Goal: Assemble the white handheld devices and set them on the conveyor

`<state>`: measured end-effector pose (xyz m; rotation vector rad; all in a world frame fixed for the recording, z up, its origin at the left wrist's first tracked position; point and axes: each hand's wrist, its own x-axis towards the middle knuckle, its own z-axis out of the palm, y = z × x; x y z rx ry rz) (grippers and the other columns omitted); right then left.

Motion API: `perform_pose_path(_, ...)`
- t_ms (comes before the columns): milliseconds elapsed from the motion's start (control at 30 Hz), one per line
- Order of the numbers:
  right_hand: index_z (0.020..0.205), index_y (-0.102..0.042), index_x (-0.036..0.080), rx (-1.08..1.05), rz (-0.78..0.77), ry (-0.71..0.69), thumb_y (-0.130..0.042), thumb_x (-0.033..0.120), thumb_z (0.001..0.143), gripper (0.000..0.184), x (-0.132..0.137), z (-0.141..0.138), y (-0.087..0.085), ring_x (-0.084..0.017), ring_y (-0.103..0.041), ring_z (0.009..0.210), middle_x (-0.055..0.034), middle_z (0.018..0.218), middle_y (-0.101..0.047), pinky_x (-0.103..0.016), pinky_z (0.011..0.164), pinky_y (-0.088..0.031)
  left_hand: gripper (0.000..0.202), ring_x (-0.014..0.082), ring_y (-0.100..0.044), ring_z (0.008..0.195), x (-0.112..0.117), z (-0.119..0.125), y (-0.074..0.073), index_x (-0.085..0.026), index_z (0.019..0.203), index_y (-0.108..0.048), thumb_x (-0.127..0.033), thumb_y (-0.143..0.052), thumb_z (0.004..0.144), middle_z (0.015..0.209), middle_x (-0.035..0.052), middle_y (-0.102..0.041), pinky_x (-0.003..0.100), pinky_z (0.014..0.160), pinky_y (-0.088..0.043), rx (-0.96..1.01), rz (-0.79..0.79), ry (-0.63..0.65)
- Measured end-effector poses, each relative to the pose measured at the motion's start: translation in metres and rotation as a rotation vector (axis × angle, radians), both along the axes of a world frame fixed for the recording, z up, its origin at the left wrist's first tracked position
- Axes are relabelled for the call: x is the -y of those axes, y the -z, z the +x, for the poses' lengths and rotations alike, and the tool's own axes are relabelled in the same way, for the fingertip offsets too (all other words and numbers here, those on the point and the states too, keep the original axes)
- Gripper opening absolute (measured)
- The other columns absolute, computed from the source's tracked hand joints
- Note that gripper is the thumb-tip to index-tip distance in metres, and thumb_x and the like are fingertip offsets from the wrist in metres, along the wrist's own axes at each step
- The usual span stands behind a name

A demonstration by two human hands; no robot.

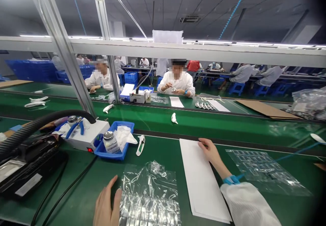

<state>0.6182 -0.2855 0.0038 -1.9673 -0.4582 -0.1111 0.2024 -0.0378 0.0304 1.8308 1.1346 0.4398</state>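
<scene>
My left hand is at the near edge of the bench with thumb and fingers apart. It lies along the left side of a clear plastic bag, which holds rows of small shiny packets. My right hand rests at the far end of a stack of white paper, fingers stretched over the sheet. A blue wrist strap circles that wrist. To the right lies another clear bag with rows of small packets. Beyond my left hand is a white curved plastic part.
A blue tray carries a bottle and white wipes. Behind it stand a white box and a black machine with a hose. A green conveyor bears white parts; co-workers sit across it.
</scene>
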Motion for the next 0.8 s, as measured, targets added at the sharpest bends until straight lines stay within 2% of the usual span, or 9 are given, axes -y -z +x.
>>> perform_pose_path(100,0.099,-0.064,0.015,0.044,0.001,0.112,-0.056,0.046,0.073,0.041,0.032,-0.004,0.013,-0.029,-0.062,0.091,-0.0160,0.104,-0.065,-0.046,0.083,-0.052,0.064,0.0348,-0.034,0.136,0.007,0.002,0.000,-0.023,0.133,-0.046,-0.064,-0.034,0.085,0.141,0.0103,-0.049,0.057,0.108,-0.033,0.031,0.081,0.008)
perform_pose_path(200,0.101,-0.063,0.015,0.065,-0.016,0.161,-0.053,0.048,0.074,0.044,0.044,-0.006,0.023,-0.029,-0.063,0.088,-0.0162,0.101,-0.067,-0.046,0.083,-0.052,0.059,0.0334,-0.042,0.130,0.009,0.000,0.002,-0.022,0.128,-0.049,-0.062,-0.037,0.086,0.136,0.0114,-0.054,0.054,0.105,-0.038,0.106,0.135,-0.039)
perform_pose_path(400,0.097,-0.065,0.015,0.110,-0.091,0.106,-0.051,0.045,0.075,0.040,0.041,-0.004,0.026,-0.026,-0.063,0.080,-0.0142,0.095,-0.067,-0.042,0.078,-0.053,0.048,0.0322,-0.056,0.116,0.009,-0.005,0.003,-0.021,0.119,-0.053,-0.056,-0.040,0.088,0.126,0.0123,-0.061,0.048,0.095,-0.045,0.169,0.236,-0.112)
perform_pose_path(567,0.094,-0.066,0.014,0.138,-0.127,0.074,-0.050,0.040,0.076,0.036,0.040,-0.001,0.026,-0.027,-0.062,0.079,-0.0148,0.095,-0.066,-0.044,0.079,-0.051,0.043,0.0285,-0.058,0.113,0.010,-0.004,0.003,-0.020,0.116,-0.052,-0.052,-0.041,0.089,0.121,0.0122,-0.063,0.040,0.089,-0.048,0.187,0.303,-0.124)
perform_pose_path(700,0.091,-0.066,0.014,0.177,-0.145,0.059,-0.051,0.032,0.081,0.026,0.037,-0.001,0.027,-0.023,-0.063,0.081,-0.0127,0.096,-0.065,-0.040,0.081,-0.051,0.046,0.0289,-0.059,0.110,0.007,-0.004,0.009,-0.021,0.111,-0.053,-0.056,-0.044,0.084,0.116,0.0116,-0.065,0.041,0.093,-0.045,0.190,0.323,-0.155)
perform_pose_path(800,0.092,-0.064,0.014,0.209,-0.173,0.054,-0.057,0.029,0.088,0.016,0.035,-0.003,0.026,-0.018,-0.062,0.082,-0.0066,0.095,-0.065,-0.037,0.080,-0.052,0.048,0.0321,-0.061,0.103,0.005,-0.003,0.010,-0.022,0.108,-0.054,-0.059,-0.046,0.080,0.113,0.0121,-0.066,0.042,0.082,-0.047,0.168,0.295,-0.167)
